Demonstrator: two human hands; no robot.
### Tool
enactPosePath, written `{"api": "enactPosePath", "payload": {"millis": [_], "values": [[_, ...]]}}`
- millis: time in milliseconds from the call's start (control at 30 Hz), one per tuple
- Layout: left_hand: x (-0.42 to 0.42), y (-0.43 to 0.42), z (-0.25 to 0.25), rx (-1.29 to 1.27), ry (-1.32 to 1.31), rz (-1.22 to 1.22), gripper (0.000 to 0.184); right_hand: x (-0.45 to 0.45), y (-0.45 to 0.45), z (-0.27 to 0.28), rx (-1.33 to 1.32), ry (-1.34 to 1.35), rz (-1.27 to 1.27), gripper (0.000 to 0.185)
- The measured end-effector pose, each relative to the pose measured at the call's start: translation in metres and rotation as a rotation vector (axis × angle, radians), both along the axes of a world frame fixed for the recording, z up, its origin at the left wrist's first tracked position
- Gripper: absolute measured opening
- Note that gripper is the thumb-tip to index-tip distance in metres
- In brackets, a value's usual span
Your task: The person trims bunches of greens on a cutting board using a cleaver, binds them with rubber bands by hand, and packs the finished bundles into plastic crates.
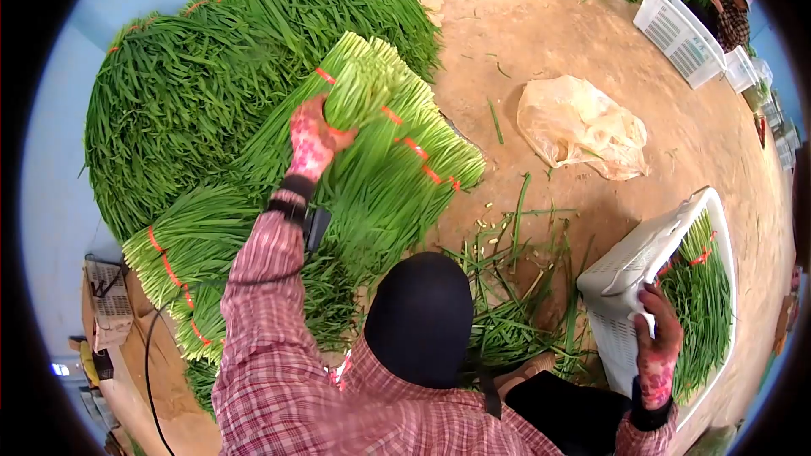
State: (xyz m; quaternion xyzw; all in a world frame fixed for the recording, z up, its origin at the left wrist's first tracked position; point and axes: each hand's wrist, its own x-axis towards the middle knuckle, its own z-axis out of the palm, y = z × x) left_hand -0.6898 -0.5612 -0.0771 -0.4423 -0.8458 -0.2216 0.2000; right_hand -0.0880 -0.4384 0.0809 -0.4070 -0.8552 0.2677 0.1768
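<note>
My left hand [317, 137] is closed round a bundle of garlic chives [365, 95], its pale cut ends pointing away from me. That bundle lies on a pile of other chive bundles [427, 131], tied with red-orange bands. On the right, my right hand [658, 339] grips the near rim of a white plastic basket [612, 287], its fingers curled over the edge. The basket leans to one side. Inside it lie more banded chives [701, 304], partly hidden by the rim and my hand.
Large chive stacks [186, 93] stand along the wall at the left. A crumpled plastic bag [579, 127] lies on the earthen floor, with loose leaves [515, 321] near my feet. At the far right, a person [733, 21] sits behind another white basket [680, 34].
</note>
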Motion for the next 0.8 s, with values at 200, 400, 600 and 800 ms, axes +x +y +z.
{"api": "enactPosePath", "payload": {"millis": [200, 400, 600, 800], "values": [[0.132, -0.059, 0.145, 0.172, -0.116, -0.375, 0.072, -0.065, -0.047, -0.024, -1.103, 0.335, 0.038, 0.054], [0.239, -0.066, 0.187, 0.159, 0.371, -1.012, 0.042, -0.115, -0.062, -0.003, -1.557, 0.66, 0.4, 0.107], [0.33, -0.05, 0.163, 0.024, 0.309, -1.061, 0.081, -0.063, -0.078, -0.017, -1.276, 0.946, 0.176, 0.048], [0.329, -0.029, 0.033, -0.138, -1.535, -0.837, 0.099, -0.003, -0.082, -0.029, -1.06, 0.931, 0.127, 0.048]]}}
